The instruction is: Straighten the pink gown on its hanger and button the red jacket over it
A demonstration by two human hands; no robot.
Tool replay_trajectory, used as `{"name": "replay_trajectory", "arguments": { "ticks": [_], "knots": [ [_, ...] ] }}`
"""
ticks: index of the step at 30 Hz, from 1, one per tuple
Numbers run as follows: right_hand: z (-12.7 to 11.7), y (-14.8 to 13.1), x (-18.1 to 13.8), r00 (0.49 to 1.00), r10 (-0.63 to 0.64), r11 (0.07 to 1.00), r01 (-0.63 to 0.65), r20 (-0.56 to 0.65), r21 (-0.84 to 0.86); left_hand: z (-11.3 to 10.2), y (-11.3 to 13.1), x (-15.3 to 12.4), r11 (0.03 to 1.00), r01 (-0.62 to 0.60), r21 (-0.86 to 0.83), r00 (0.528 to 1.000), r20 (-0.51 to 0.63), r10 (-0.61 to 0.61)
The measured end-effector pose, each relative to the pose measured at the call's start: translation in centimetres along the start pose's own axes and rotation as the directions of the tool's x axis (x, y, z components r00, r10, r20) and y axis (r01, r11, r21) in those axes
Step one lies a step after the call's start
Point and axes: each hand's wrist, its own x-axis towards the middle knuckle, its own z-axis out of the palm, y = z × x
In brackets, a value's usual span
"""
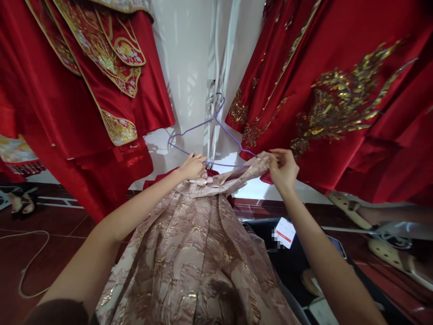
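A pale pink dress (pixel 189 253) with gold brocade hangs down toward me from its top edge. My left hand (pixel 192 166) is closed on the dress's top at the middle, right under a purple wire hanger (pixel 203 124). My right hand (pixel 283 168) pinches the dress's top corner at the hanger's right end. The hanger's hook sits up against white cords on the white wall.
Red garments with gold embroidery hang at the left (pixel 84 90) and right (pixel 338 90). A white cable (pixel 30 262) lies on the dark red floor at left. A black case with a white tag (pixel 286 232) is below right; sandals (pixel 389 253) lie at the right.
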Motion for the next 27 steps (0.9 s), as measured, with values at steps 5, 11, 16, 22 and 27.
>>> {"name": "replay_trajectory", "arguments": {
  "ticks": [5, 11, 16, 22, 27],
  "knots": [
    [3.3, -2.0, 3.8, 0.985, -0.084, 0.987, 0.102, 0.151, -0.120, 1.0, 2.1, 2.1, 0.980, 0.096, -0.172, 0.994, -0.025, -0.102],
    [6.3, -1.5, 5.3, 0.983, -0.083, 0.994, 0.092, 0.162, -0.050, 1.4, 5.0, 3.2, 0.934, 0.174, -0.312, 0.973, -0.094, -0.213],
    [6.2, -1.4, 5.7, 0.980, -0.052, 0.995, 0.067, 0.190, -0.074, -0.4, 2.8, 0.5, 0.937, 0.102, -0.335, 0.918, -0.331, -0.218],
    [5.8, -1.3, 6.5, 0.974, -0.087, 0.996, 0.091, 0.210, -0.009, 0.2, -6.0, -5.3, 0.729, 0.564, -0.389, 0.570, -0.455, -0.684],
    [5.7, -1.5, 7.0, 0.979, -0.055, 0.998, 0.053, 0.197, 0.016, 2.8, -11.1, -8.2, 0.375, 0.743, -0.554, 0.320, -0.197, -0.927]
  ]
}}
